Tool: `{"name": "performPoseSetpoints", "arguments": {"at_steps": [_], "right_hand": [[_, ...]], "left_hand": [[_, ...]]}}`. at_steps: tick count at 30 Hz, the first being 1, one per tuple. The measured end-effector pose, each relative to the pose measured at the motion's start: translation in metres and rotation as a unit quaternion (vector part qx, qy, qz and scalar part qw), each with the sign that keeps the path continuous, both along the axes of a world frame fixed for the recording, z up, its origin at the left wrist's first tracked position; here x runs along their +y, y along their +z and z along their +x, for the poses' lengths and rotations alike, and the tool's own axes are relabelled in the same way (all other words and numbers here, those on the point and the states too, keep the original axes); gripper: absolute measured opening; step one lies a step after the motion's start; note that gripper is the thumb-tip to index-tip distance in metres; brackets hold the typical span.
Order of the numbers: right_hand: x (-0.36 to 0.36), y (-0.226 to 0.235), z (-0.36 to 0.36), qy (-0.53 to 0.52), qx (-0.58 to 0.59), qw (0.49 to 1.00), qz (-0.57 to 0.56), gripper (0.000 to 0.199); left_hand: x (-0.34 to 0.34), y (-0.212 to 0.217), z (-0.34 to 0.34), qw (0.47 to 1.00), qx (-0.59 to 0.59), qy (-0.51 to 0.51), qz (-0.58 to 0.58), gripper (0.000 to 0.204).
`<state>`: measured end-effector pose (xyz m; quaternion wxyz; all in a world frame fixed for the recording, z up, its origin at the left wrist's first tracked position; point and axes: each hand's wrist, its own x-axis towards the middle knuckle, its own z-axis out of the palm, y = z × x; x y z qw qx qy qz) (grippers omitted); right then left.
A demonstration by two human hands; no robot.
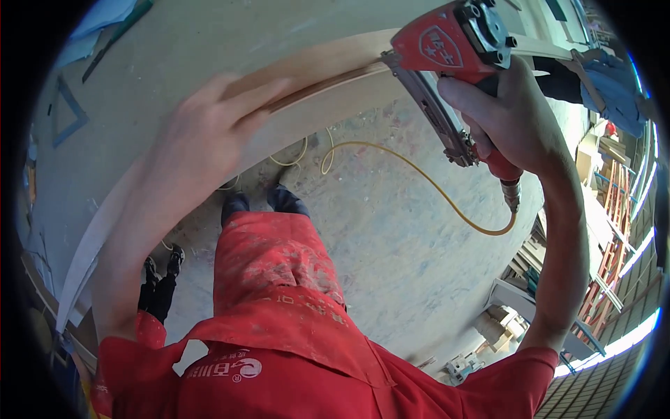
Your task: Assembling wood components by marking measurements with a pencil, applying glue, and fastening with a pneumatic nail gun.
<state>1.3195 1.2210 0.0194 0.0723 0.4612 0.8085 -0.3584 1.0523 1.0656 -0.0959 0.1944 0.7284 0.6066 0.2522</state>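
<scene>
- Your right hand is closed around the grip of the red nail gun, its nose against the thin wooden strip at the board's edge.
- Your left hand lies flat, fingers open, pressing that strip near the nose; a skewed nail could likely reach those fingers.
- The yellow air hose trails across the floor by your feet and could snag.
- A white shield-shaped emblem sits on the gun's red body.
</scene>
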Motion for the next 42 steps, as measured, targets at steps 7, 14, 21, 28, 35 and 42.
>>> {"name": "performPoseSetpoints", "arguments": {"at_steps": [7,14,21,28,35,42], "right_hand": [[-0.119,-0.021,-0.104,-0.092,0.039,0.992,-0.078,0.027],[-0.123,-0.032,-0.123,-0.136,0.062,0.985,-0.086,0.027],[-0.13,-0.027,-0.129,-0.169,0.044,0.981,-0.083,0.027],[-0.119,0.001,-0.127,-0.179,0.035,0.981,-0.064,0.027],[-0.131,-0.008,-0.143,-0.152,0.018,0.987,-0.057,0.027],[-0.174,-0.023,-0.176,-0.131,0.121,0.981,-0.071,0.027]], "left_hand": [[-0.157,-0.018,-0.156,0.991,-0.029,0.059,-0.115,0.043],[-0.145,-0.032,-0.156,0.995,0.013,0.032,-0.091,0.047],[-0.145,-0.031,-0.163,0.998,0.031,0.018,-0.051,0.047],[-0.124,-0.005,-0.155,0.998,0.026,0.011,-0.048,0.047],[-0.131,-0.015,-0.163,0.998,0.034,0.015,-0.051,0.047],[-0.148,-0.027,-0.17,0.999,0.029,0.016,-0.042,0.048]]}}
